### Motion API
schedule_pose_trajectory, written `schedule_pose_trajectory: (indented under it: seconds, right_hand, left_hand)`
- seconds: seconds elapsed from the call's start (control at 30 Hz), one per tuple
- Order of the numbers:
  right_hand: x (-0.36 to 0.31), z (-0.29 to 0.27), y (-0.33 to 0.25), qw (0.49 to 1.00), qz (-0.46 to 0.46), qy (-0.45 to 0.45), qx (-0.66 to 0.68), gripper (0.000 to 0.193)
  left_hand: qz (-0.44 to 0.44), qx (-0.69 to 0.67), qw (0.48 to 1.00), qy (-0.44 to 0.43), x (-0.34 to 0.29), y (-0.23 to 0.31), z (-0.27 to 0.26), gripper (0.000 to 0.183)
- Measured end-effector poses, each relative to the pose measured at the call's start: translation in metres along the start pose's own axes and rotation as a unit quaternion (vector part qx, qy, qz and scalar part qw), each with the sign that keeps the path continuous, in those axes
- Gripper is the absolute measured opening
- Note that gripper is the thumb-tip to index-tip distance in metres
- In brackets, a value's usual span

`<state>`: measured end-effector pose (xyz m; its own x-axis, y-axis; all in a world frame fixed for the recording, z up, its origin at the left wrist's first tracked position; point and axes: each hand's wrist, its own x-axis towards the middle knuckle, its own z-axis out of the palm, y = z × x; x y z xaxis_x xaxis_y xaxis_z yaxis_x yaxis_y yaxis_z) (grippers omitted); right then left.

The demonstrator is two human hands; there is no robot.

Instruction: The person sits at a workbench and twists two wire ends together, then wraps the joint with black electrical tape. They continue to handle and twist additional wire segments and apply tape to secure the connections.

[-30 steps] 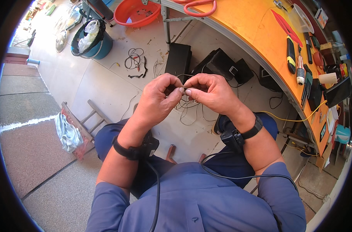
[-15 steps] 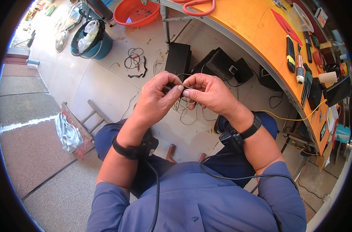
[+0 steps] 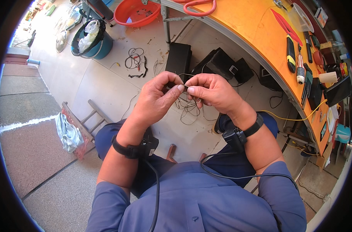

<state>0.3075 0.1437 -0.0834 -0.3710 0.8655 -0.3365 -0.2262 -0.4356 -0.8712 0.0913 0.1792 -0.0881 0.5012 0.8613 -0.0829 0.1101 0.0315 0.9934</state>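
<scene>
Both my hands meet in front of me over the floor, fingertips almost touching. A thin dark wire [image 3: 186, 86] runs between them. My left hand [image 3: 157, 96] is closed, pinching the wire between thumb and forefinger. My right hand [image 3: 212, 92] pinches the same wire a short way along, its other fingers curled below. Loops of thin wire [image 3: 189, 112] hang or lie beneath the hands; I cannot tell which. Just beyond stand black box-shaped speakers [image 3: 220, 63] and a dark upright box [image 3: 178, 58] on the floor.
An orange-topped table [image 3: 257, 23] curves along the right, with a screwdriver [image 3: 300, 67] and a utility knife [image 3: 290, 54] on it. At the far left are a blue bucket [image 3: 100, 48] and a red basin [image 3: 139, 13]. Coiled cable [image 3: 133, 58] lies on the floor. A wooden stool [image 3: 81, 121] stands left.
My right hand has shifted slightly to the right, widening the small gap between the fingertips. The left hand stays nearly still, and both keep their pinch.
</scene>
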Motion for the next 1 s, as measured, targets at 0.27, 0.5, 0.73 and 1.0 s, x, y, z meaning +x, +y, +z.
schedule_pose_trajectory:
  seconds: [0.27, 0.5, 0.73, 1.0]
  right_hand:
    - [-0.001, -0.002, 0.003, 1.0, 0.005, 0.024, -0.003, 0.017]
    - [0.003, 0.001, 0.011, 0.999, -0.021, 0.047, 0.011, 0.017]
    - [0.005, 0.0, 0.017, 0.995, -0.055, 0.069, 0.045, 0.016]
    - [0.005, 0.005, 0.019, 0.993, -0.061, 0.09, 0.042, 0.018]
  left_hand:
    - [0.043, -0.009, 0.999, 0.03, -0.001, -0.003, 0.005, 0.014]
    - [0.011, -0.06, 0.998, 0.009, -0.003, -0.001, 0.008, 0.014]
    - [-0.079, -0.095, 0.992, 0.008, -0.004, -0.001, 0.019, 0.02]
    - [-0.074, -0.131, 0.988, 0.036, -0.003, -0.007, 0.022, 0.016]
